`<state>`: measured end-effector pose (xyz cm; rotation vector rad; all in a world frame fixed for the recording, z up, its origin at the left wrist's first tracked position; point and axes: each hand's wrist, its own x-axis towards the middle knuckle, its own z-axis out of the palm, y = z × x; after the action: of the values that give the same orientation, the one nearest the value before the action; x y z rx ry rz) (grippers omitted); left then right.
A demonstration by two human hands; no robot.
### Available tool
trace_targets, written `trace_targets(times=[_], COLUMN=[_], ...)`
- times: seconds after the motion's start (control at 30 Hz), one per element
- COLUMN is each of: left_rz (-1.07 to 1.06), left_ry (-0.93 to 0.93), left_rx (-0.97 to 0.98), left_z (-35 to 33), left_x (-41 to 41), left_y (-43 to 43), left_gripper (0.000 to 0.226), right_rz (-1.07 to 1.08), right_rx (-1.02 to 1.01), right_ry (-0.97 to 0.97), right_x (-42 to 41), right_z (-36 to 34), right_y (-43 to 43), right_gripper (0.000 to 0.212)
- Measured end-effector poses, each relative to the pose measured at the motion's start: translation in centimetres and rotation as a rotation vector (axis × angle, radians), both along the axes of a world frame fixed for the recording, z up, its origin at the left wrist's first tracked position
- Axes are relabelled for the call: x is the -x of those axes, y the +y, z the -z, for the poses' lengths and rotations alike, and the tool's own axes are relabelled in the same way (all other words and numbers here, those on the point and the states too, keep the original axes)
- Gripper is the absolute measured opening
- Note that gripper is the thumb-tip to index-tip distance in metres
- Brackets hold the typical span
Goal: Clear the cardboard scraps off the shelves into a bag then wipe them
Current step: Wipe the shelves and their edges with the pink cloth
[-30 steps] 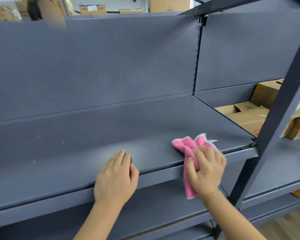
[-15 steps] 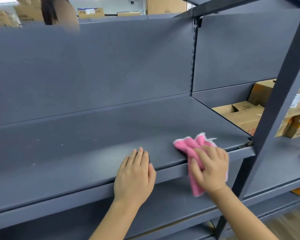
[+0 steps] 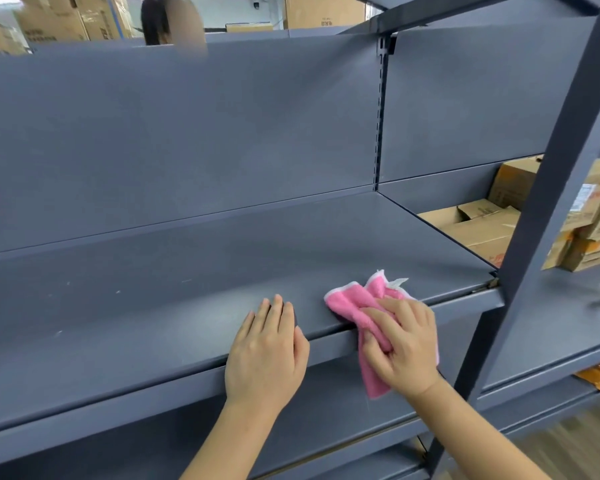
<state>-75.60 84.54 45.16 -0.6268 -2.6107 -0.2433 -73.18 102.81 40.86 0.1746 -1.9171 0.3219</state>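
A grey metal shelf (image 3: 187, 289) runs across the view with a few pale specks on its left part. My right hand (image 3: 404, 344) grips a crumpled pink cloth (image 3: 352, 303) at the shelf's front edge, and part of the cloth hangs down over the lip. My left hand (image 3: 269, 348) rests flat on the front edge just left of the cloth, fingers straight on the shelf surface. No cardboard scraps show on this shelf.
A dark upright post (image 3: 548, 202) stands at the right. Behind it, cardboard boxes (image 3: 482, 226) fill the neighbouring bay. A lower shelf (image 3: 326, 410) lies beneath my hands. A person (image 3: 170, 22) stands beyond the back panel, among stacked cartons.
My left hand has slid right along the shelf's front edge, closing on the cloth. My right hand with the cloth has stayed at about the same spot on the edge.
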Motion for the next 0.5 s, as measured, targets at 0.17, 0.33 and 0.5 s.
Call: trace_targets(times=[0.17, 0.33, 0.5], left_rz=[0.007, 0.009, 0.001], left_ry=[0.036, 0.066, 0.074], left_rx=[0.012, 0.023, 0.014], left_z=[0.3, 0.5, 0.5], left_x=[0.1, 0.1, 0.4], left_y=[-0.1, -0.3, -0.1], left_gripper=[0.055, 0.049, 0.056], right_rz=[0.214, 0.320, 0.346], right_rx=[0.007, 0.069, 0.166], right_ry=[-0.069, -0.136, -0.115], right_x=[0.0, -0.5, -0.1], right_z=[-0.6, -0.9, -0.9], right_y=[6.3, 10.6, 9.8], right_gripper=[0.038, 0.042, 0.041])
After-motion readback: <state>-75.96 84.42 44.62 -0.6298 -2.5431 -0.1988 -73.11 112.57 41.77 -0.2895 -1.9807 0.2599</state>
